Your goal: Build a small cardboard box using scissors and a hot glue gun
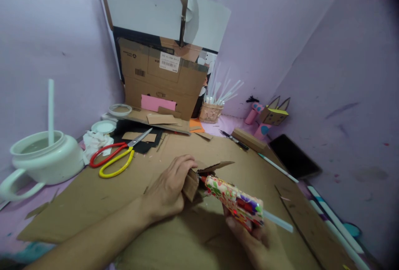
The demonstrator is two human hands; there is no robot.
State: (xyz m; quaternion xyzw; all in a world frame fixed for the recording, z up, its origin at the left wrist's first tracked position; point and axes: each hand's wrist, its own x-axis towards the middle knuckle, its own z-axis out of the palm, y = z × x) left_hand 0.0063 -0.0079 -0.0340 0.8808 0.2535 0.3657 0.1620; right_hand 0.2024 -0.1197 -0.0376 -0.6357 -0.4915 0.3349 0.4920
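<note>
My left hand is closed on a small folded cardboard piece, whose flap sticks out to the right. In my right hand is a hot glue gun with a colourful floral pattern. A clear glue stick juts from its back end, and a small red light glows on its side. The gun's nozzle points left, at the cardboard piece; whether it touches is hard to make out. Both hands are over a large flat cardboard sheet.
Scissors with red and yellow handles lie at left, beside a white pot. A cardboard box leans on the wall behind. A small basket of glue sticks, a pen and a dark tablet or phone are farther right.
</note>
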